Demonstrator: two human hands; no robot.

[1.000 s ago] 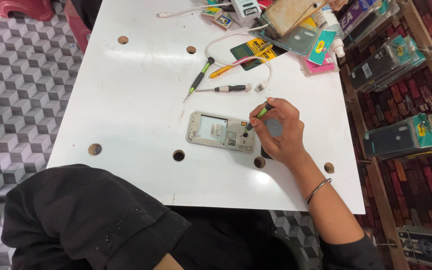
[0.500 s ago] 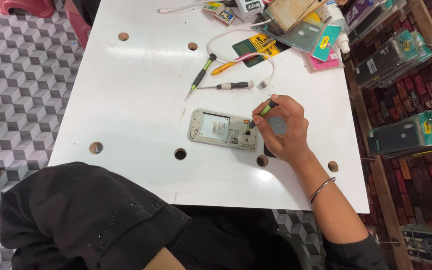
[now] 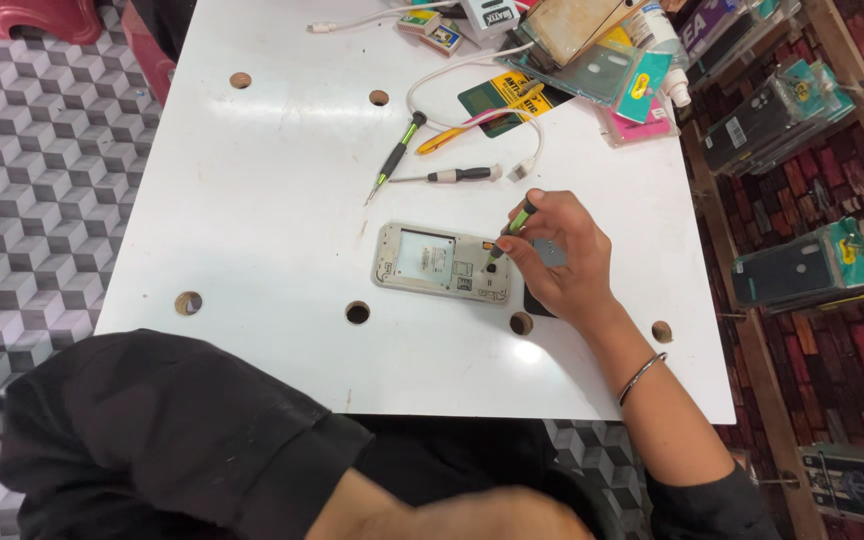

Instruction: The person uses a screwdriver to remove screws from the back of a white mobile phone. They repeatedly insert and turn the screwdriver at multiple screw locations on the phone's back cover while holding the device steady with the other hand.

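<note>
White worktable (image 3: 252, 200), drilled with round holes, is viewed from above over patterned floor tiles. An opened phone body (image 3: 442, 263) is laid near the table's near edge, right of centre. A small green-handled screwdriver (image 3: 509, 228) is pinched in the right hand (image 3: 562, 260), its tip set into the phone's right end. The left hand (image 3: 472, 515) is blurred at the near edge; its state cannot be told. Slippage is judged possible, since the phone is not braced. Two spare screwdrivers (image 3: 397, 158) and a white cable (image 3: 472, 70) are noted farther off; open surface is left broadly to the left.
</note>
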